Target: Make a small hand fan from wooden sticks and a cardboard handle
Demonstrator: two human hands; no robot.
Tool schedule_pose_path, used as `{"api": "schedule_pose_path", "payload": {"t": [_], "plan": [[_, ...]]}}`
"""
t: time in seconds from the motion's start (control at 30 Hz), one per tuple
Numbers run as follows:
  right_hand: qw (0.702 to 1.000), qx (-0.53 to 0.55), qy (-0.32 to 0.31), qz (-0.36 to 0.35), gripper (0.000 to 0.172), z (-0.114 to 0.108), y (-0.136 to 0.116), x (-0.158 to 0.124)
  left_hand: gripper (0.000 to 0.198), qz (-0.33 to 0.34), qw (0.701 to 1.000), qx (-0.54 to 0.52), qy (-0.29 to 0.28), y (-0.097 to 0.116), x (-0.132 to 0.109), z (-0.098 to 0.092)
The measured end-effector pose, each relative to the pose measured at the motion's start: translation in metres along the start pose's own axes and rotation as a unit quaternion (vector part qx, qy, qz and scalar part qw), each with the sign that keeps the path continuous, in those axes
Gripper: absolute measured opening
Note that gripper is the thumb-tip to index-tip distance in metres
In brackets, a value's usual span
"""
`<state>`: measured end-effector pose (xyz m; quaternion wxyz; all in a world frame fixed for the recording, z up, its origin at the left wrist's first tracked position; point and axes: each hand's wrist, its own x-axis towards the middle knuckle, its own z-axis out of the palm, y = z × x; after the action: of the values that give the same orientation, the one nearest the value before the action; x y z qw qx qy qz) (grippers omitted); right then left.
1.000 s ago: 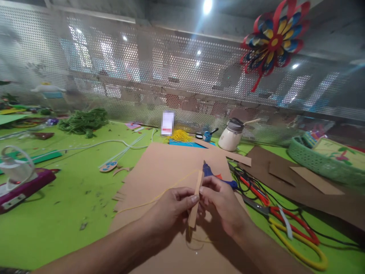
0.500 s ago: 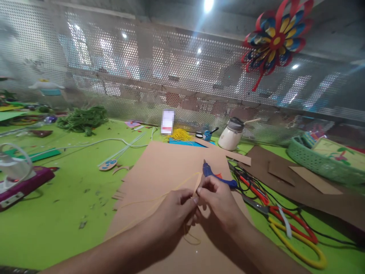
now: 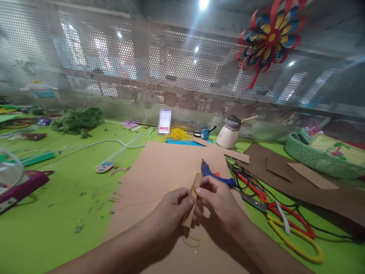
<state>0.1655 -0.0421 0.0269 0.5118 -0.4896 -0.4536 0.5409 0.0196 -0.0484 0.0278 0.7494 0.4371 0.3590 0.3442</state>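
A narrow folded strip of brown card (image 3: 188, 220) slants between my two hands above a large brown card sheet (image 3: 168, 161). My left hand (image 3: 176, 205) pinches the strip at its middle, thumb on top. On its right edge, higher up, the thumb and fingers of my right hand (image 3: 218, 198) are closed. Thin yellow string (image 3: 142, 202) trails left across the sheet, and some of it lies along the strip and loops below it. Just beyond my right hand lies a blue glue gun (image 3: 209, 170).
Scissors (image 3: 256, 203) with red and yellow handles and black cables lie at right, near dark brown card (image 3: 256, 160) and a green basket (image 3: 299, 152). A white jar (image 3: 228, 137) and yellow shreds (image 3: 179, 134) stand behind. Left are a purple power strip (image 3: 31, 186) and green strands (image 3: 76, 121).
The card strip has turned so its length and broad face show between my hands. My fingers have shifted slightly along it. The whole view has drifted a little.
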Motion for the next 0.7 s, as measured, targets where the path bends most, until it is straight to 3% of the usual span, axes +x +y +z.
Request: {"api": "schedule_pose_path", "payload": {"t": [0.3,0.5,0.6,0.7], "plan": [[1.000,-0.003,0.011,0.003,0.030,-0.002,-0.014,0.002,0.022,0.016,0.999,0.027,-0.025,-0.006,0.001,-0.005],[0.999,-0.005,0.002,-0.036,0.026,-0.018,-0.033,0.014,0.022,0.006,1.000,0.029,0.003,-0.004,-0.003,-0.008],[0.996,0.013,-0.053,-0.067,0.029,-0.022,-0.047,0.022,0.030,-0.036,0.997,0.003,-0.064,0.003,-0.006,-0.012],[0.976,0.092,-0.187,-0.064,0.040,-0.019,-0.055,0.025,0.044,-0.042,0.988,0.001,-0.151,0.008,-0.001,-0.017]]}}
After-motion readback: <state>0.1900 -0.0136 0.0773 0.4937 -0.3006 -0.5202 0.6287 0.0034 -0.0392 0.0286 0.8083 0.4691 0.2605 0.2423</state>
